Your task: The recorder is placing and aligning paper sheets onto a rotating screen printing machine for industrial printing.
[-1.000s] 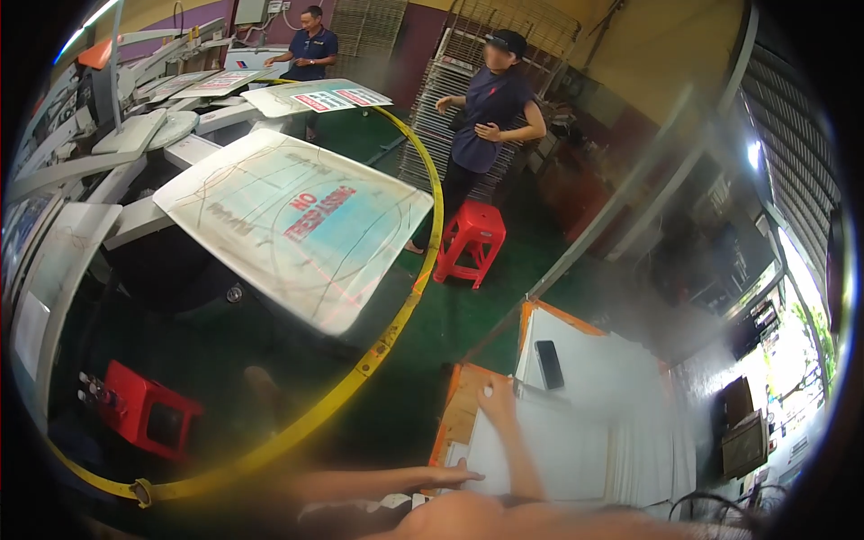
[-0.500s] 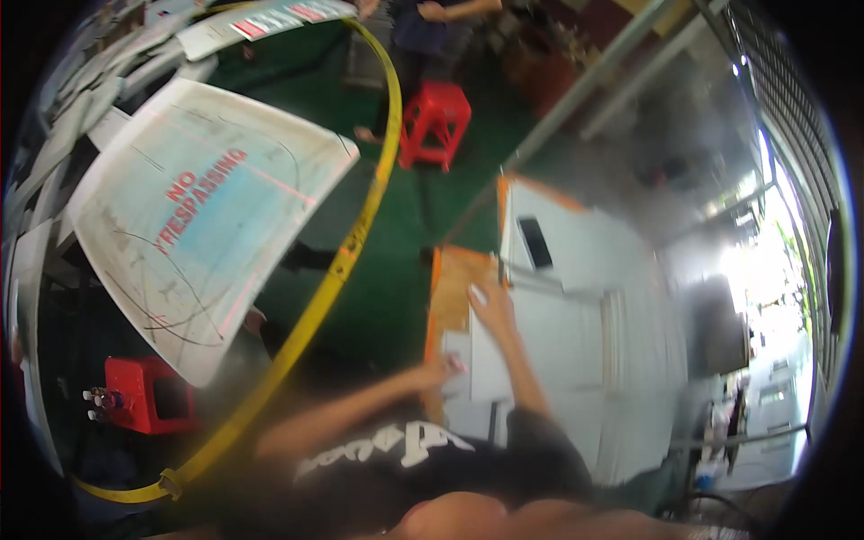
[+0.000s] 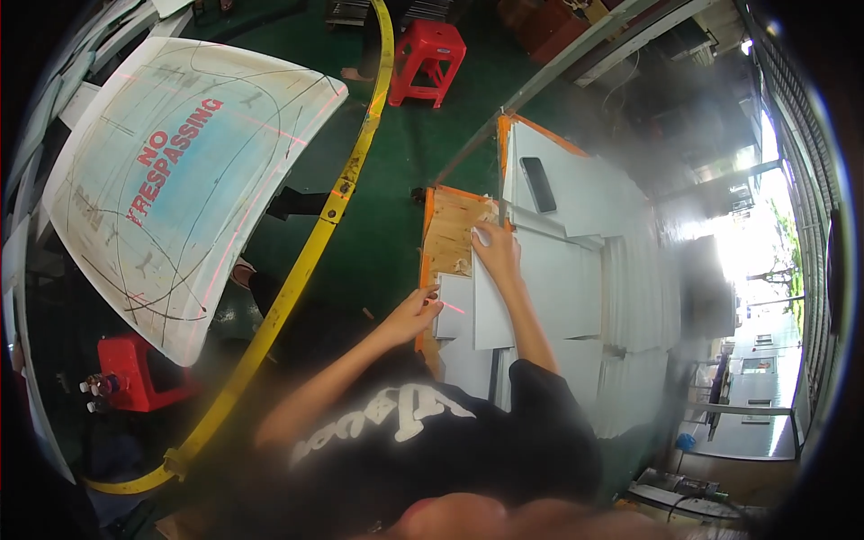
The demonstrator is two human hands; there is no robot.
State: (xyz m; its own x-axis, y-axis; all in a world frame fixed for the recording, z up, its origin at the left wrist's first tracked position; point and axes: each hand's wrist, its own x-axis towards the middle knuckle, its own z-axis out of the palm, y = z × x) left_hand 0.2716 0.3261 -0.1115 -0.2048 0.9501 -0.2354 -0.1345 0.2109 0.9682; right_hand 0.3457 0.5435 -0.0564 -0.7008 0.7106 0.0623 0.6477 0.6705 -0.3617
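My left hand [image 3: 416,315] has its fingers closed at the left edge of a small white rectangular board [image 3: 454,317], where a red laser line crosses. To its right, my right hand [image 3: 500,252] is closed at the far end of a longer white board [image 3: 491,315]. A small white thing [image 3: 483,236] shows between its fingertips; whether it is the board's corner or a separate piece I cannot tell. Both boards lie over a worn wooden surface [image 3: 450,225] with orange edges. A dark phone [image 3: 538,184] rests on white sheets beyond my right hand.
Stacked white sheets [image 3: 634,292] stand on the right. A curved yellow metal rail [image 3: 306,281] passes on the left, beside a large white panel [image 3: 108,184] with red lettering. Red plastic stools [image 3: 430,56] stand on the green floor. A metal post [image 3: 576,65] slants along the back.
Both hands appear farther up the view, and my left hand has moved from near the board's lower end to the small board's left edge. The whole view has shifted.
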